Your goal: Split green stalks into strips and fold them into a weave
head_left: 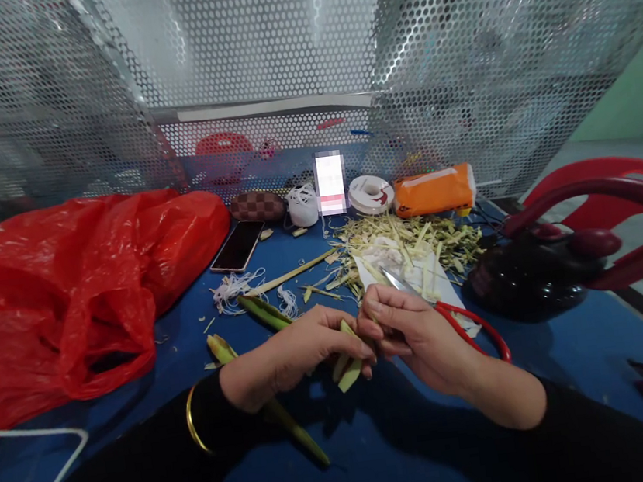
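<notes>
My left hand [316,343] is closed on a pale green strip of leaf [350,374], whose cut end sticks out below the fingers. Close against its fingertips, my right hand [411,331] is pinched together; whatever sits between its fingers is too small to make out. Scissors with red handles [494,337] lie partly under my right hand, the blade pointing away on white paper [447,280]. Beside and beneath my left forearm are long green leaf stalks [265,312], one with a yellowish tip [220,347].
A heap of leaf scraps [444,238] lies ahead, near tangled white thread [237,290] and a phone [238,246]. Left is a red plastic bag [85,278]; right, a dark kettle [531,278]. A ribbon spool [371,194] and orange packet [436,191] stand before the perforated metal screen [255,38].
</notes>
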Demonstrator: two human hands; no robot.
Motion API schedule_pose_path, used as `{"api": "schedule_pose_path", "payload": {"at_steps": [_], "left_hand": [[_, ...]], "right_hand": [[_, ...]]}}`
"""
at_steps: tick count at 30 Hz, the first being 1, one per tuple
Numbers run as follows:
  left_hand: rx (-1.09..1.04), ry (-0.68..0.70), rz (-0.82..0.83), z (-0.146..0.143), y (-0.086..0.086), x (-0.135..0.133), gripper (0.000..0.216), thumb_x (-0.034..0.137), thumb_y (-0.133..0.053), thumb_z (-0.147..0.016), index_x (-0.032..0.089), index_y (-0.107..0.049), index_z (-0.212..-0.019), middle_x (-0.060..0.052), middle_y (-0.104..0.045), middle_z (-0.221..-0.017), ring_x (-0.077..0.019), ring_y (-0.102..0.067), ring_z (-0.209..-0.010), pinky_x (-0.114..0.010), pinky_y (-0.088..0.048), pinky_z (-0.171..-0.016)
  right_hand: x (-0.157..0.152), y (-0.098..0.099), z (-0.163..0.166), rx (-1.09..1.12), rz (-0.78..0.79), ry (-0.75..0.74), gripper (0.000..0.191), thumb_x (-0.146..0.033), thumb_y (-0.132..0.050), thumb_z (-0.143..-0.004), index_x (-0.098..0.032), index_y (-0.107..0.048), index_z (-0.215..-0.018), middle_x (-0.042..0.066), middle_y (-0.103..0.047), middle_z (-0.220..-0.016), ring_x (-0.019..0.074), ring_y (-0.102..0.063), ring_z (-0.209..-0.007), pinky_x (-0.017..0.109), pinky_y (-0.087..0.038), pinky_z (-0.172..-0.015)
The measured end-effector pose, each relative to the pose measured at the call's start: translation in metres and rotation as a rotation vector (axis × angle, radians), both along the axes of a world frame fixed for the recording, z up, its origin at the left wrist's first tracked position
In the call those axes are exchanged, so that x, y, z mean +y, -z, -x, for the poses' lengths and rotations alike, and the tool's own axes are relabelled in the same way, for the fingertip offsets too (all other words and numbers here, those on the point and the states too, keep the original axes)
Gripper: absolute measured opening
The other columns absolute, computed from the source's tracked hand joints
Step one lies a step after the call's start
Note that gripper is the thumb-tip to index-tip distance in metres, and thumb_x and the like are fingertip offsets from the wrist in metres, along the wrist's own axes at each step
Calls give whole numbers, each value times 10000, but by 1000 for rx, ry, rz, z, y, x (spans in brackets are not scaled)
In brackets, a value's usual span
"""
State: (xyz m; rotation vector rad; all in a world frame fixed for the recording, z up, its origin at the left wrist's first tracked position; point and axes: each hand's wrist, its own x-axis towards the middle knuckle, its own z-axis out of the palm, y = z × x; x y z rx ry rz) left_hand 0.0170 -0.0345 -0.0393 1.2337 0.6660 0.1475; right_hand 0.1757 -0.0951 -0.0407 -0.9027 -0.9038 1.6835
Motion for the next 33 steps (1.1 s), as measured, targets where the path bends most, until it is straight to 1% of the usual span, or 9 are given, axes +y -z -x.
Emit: {"api": "schedule_pose_path", "payload": {"at_steps": [4,9,13,16,19,21,26,30,33], "left_hand": [[43,62,-17,1,-3,0,161,213,-650,-664,152,-743,-781,-6,-647,-600,-106,-543,-553,-216,-391,-558],[87,85,-15,2,-4,0,80,185,-639,-653,147,-706,-630,1,-628,-566,-94,-516,-513,-216,-384,-553],[98,126,-36,3,0,1,81,197,-649,-672,142,-707,-656,-2,-625,-579,-94,-520,-525,-218,-377,-558],[76,57,-40,3,2,2,130,251,-683,-691,146,-701,-764,-9,-657,-649,-97,-541,-539,-220,-383,-544],[41,-132,-51,0,2,2,276,336,-736,-674,150,-653,-860,-14,-679,-699,-94,-545,-526,-217,-387,-518],[31,-198,-63,-1,2,1,321,371,-750,-667,148,-636,-868,-16,-681,-701,-86,-534,-512,-216,-391,-515],[38,-125,-106,-2,2,-1,300,429,-718,-705,145,-676,-789,-20,-674,-706,-95,-553,-551,-231,-421,-555],[44,-108,-151,-2,0,-1,384,523,-611,-780,152,-642,-687,34,-548,-558,-69,-456,-483,-205,-353,-492],[80,-151,-145,-3,-2,-1,463,580,-558,-793,156,-570,-608,48,-483,-520,-63,-413,-453,-198,-307,-454]], "right_hand": [[0,-2,0,27,66,-54,298,-381,-618,-814,-201,-426,-674,-79,-446,-569,46,-229,-405,213,-233,-441],[0,0,-3,14,97,-90,291,-366,-623,-807,-201,-427,-670,-87,-419,-542,43,-225,-393,199,-244,-425],[1,1,-4,-9,104,-121,281,-372,-613,-816,-204,-431,-682,-92,-408,-533,42,-224,-390,196,-248,-424],[3,1,-4,-56,56,-66,296,-377,-614,-820,-197,-433,-670,-84,-416,-548,44,-253,-411,196,-236,-431],[7,2,-6,-140,-63,48,268,-382,-619,-826,-191,-482,-697,-75,-434,-556,57,-323,-448,202,-245,-444],[9,3,-8,-225,-130,101,225,-394,-620,-825,-190,-547,-763,-69,-459,-553,69,-366,-454,214,-282,-454],[12,3,-12,-445,-63,130,295,-458,-663,-759,-168,-637,-708,-40,-492,-565,87,-405,-492,231,-298,-463],[11,4,-10,-381,-30,140,243,-381,-751,-671,-166,-640,-697,-26,-557,-621,107,-471,-579,250,-354,-559],[11,4,-9,-382,-68,194,213,-334,-746,-677,-166,-616,-666,-32,-541,-617,106,-459,-594,250,-354,-578]]}}
